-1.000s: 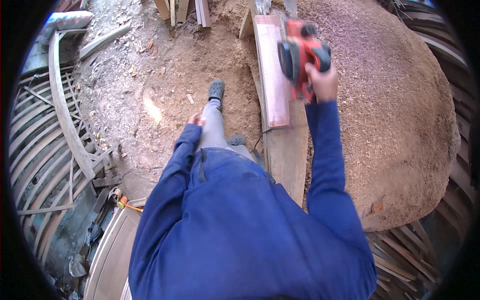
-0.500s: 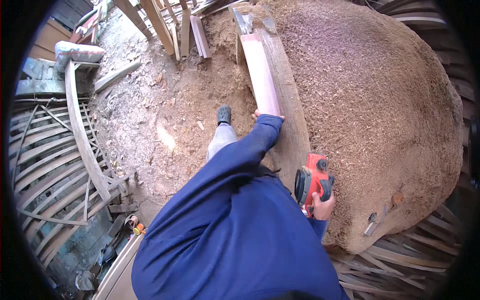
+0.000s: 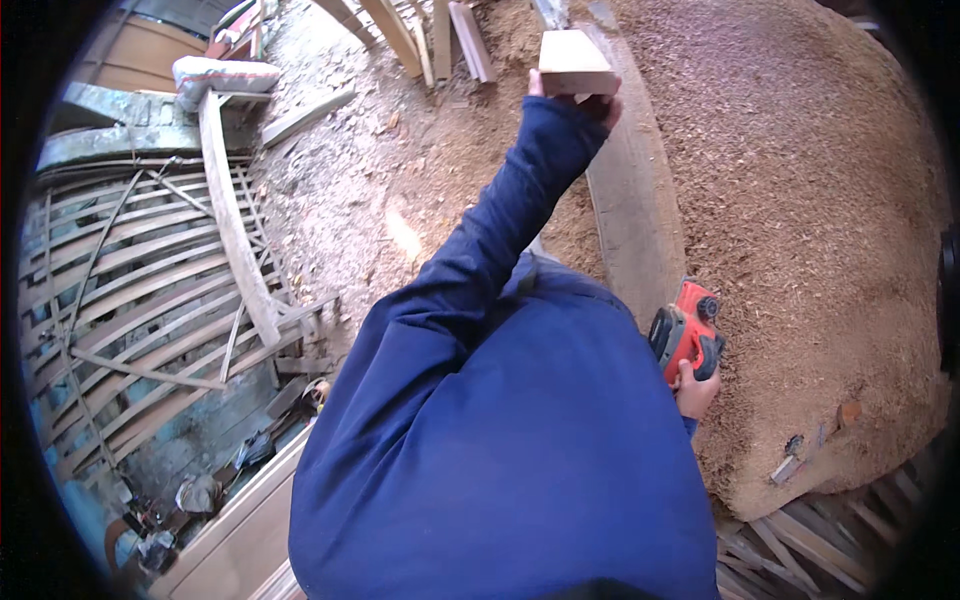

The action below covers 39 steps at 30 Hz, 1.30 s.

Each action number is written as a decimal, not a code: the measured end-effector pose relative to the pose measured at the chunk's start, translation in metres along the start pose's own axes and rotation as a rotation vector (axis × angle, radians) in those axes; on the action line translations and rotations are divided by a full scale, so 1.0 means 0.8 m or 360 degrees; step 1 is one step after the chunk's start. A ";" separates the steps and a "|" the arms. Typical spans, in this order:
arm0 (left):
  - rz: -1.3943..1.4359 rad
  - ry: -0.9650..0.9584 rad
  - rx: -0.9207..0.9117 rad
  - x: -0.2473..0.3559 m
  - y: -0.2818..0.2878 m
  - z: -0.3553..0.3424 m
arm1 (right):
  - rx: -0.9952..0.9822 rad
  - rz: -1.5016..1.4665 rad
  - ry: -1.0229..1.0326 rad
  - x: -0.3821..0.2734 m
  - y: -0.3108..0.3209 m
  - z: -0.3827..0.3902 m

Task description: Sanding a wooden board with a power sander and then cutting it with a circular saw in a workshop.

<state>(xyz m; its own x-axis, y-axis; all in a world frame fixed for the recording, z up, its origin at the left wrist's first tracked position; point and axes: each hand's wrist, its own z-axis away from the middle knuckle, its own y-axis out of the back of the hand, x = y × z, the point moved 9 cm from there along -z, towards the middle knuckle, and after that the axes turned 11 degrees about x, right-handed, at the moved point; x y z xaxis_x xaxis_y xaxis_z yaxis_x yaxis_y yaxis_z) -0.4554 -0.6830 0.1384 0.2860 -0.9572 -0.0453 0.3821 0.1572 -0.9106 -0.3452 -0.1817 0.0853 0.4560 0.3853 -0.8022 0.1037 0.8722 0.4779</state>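
My left hand (image 3: 600, 100) reaches forward in a blue sleeve and grips the near end of a pale planed wooden board (image 3: 570, 62), lifted up off the bench. My right hand (image 3: 695, 390) hangs low at my right side and holds a red and black electric planer (image 3: 685, 335) by its handle. A long grey wooden plank (image 3: 635, 220) lies lengthwise in front of me beside the shavings. My blue clothing fills the lower middle of the view and hides my legs.
A big mound of wood shavings (image 3: 800, 200) covers the right side. Several planks (image 3: 440, 40) lean at the top. A curved slatted wooden frame (image 3: 150, 300) lies at the left. Small tools (image 3: 800, 460) lie on the mound's near edge.
The right hand brought the planer down off the board to my side. The left hand reached forward, took the board's near end and lifted it.
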 end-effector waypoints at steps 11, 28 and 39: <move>-0.0098 -0.0189 0.0329 0.004 -0.012 -0.044 | -0.0222 0.0078 -0.0013 -0.018 -0.025 -0.016; 0.0009 0.0050 0.0231 -0.013 0.032 -0.111 | -0.0046 0.0182 0.0085 -0.067 -0.029 0.007; -0.0065 0.0074 -0.0103 0.007 0.004 -0.071 | -0.0189 0.0134 0.0115 -0.016 -0.022 -0.027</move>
<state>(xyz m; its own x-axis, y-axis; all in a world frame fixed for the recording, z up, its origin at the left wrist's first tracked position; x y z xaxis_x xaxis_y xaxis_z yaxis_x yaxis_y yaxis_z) -0.5024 -0.7013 0.1119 0.2297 -0.9729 -0.0254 0.3348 0.1034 -0.9366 -0.3716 -0.1958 0.0792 0.3936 0.4755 -0.7868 -0.0393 0.8638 0.5024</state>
